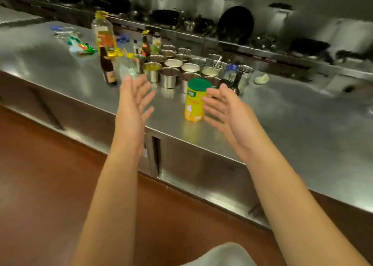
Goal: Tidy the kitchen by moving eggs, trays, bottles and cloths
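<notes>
Left hand (134,98): reaching out, fingers spread, grasping nothing.
Right hand (226,112): hovering released beside yellow canister (194,102).
Counter (292,124): lying beneath both hands.

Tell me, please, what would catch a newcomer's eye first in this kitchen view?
Two bare forearms reach over the steel counter, the left hand and right hand both open with palms facing each other. Between them, beside the right hand's fingers, stands an upright yellow canister with a green lid. Behind it sits a cluster of small steel cups, with a tall oil bottle further left.
</notes>
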Demonstrator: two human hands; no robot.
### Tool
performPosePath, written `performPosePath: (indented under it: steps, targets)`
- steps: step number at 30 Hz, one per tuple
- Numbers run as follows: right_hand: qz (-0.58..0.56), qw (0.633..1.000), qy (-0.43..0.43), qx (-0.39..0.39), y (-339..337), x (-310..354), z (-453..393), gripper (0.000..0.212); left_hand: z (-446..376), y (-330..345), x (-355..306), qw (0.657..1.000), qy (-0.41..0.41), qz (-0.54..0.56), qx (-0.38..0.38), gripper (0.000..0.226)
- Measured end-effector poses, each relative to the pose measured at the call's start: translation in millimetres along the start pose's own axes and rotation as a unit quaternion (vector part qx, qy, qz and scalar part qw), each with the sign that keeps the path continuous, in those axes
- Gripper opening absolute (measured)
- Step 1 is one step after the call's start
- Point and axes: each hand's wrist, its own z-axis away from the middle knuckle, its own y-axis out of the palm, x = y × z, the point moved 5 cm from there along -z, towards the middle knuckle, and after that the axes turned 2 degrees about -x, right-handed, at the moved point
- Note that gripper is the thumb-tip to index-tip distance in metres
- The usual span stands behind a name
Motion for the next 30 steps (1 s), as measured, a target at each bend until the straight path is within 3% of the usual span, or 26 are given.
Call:
performPosePath:
  steps: [9, 19, 24, 30]
  targets:
    - [-0.112, 0.965, 0.007, -0.238, -193, -27, 89, 0.044, 90, 205, 86, 0.957, -0.131, -0.042, 0.255, 0.053]
    - [-0.146, 0.893, -0.039, -0.423, -390, -25, 265, 0.05, 284, 409, 115, 0.866, -0.132, -0.044, 0.481, 0.058]
    - [-0.142, 0.844, -0.075, -0.512, -464, -21, 359, 0.048, 392, 471, 112, 0.813, -0.126, -0.032, 0.568, 0.067]
    - [-0.145, 0.797, -0.092, -0.579, -496, -21, 443, 0.046, 477, 519, 109, 0.759, -0.143, -0.028, 0.634, 0.068]
